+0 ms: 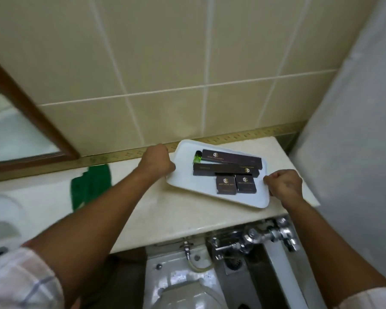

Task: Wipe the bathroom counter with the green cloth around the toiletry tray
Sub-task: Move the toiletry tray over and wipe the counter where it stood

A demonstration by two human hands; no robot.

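A head-worn camera looks down at a pale cream marble table (165, 210) set against a wall of large beige tiles (165, 63); on the right part of this table lies a white rectangular plastic toiletry tray (187, 181), turned at a slant to the table's edge; whether it rests flat or is raised slightly cannot be told. The left hand (157, 162) is clenched on the tray's far left rim, fingers curled over the edge; the right hand (284, 184) is clenched on the tray's near right rim in the same way; both bare forearms reach in from the bottom of the view, with pale checked sleeves (20, 282) at the lower corners.

On the tray lie two long dark brown cardboard boxes with gold logos (230, 158), side by side; just nearer the camera sit two small square dark brown boxes (235, 184), touching each other; a small green bottle with a dark cap (197, 157) lies at the far end of the long boxes.

The crumpled green cloth (90, 185) lies on the table well to the left of the tray, near the wall, with neither hand on it. A brown wooden mirror frame (31, 112) stands at far left; a white sink rim (2, 219) shows at the left edge. Below the table's front edge are chrome pipe fittings (254, 237) and a white toilet (183, 286); a white curtain (354, 130) hangs at right.
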